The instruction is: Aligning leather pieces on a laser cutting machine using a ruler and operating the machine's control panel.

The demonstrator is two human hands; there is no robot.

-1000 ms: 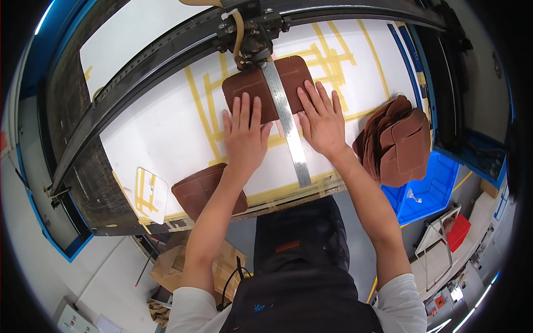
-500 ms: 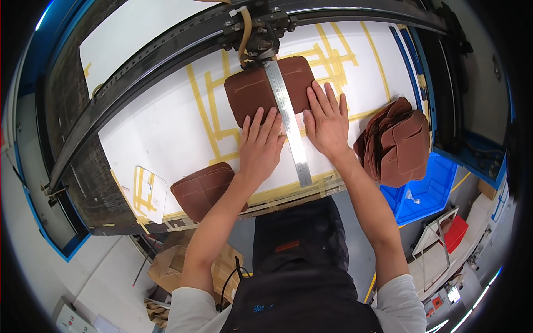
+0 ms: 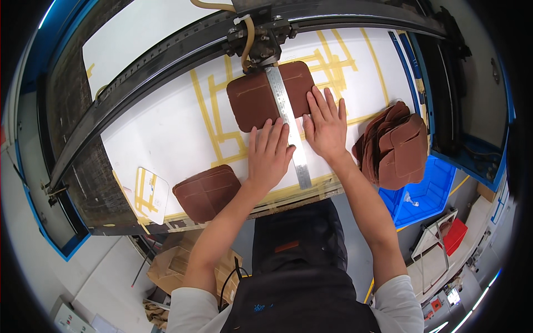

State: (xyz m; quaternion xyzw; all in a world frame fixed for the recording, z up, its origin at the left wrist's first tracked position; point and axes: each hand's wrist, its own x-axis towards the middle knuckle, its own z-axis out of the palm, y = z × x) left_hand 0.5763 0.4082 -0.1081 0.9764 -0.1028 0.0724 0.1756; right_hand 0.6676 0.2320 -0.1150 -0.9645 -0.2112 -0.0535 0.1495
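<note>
A brown leather-like panel [image 3: 252, 100] with rounded corners lies flat on the white taped board [image 3: 177, 127], under the machine head. Across its middle runs a steel ruler [image 3: 294, 139], its far end beneath the head and its near end close to the board's front edge. My left hand [image 3: 269, 155] is open, fingertips at the panel's near edge, with the index finger and thumb beside the ruler. On the other side, my right hand [image 3: 327, 127] lies open, its fingertips on or against the panel's right edge.
Overhead, a dark gantry rail [image 3: 161, 58] carries the machine head [image 3: 261, 41]. Brown panels are piled at the right [image 3: 394, 147], above a blue bin [image 3: 425, 191]. More brown panels [image 3: 206, 191] and a white taped template [image 3: 150, 194] lie at the front left. A cardboard box [image 3: 175, 263] stands below.
My left hand has shifted right and slightly nearer to me, closer to the ruler. The right hand stays by the panel's right edge. The whole view has shifted slightly.
</note>
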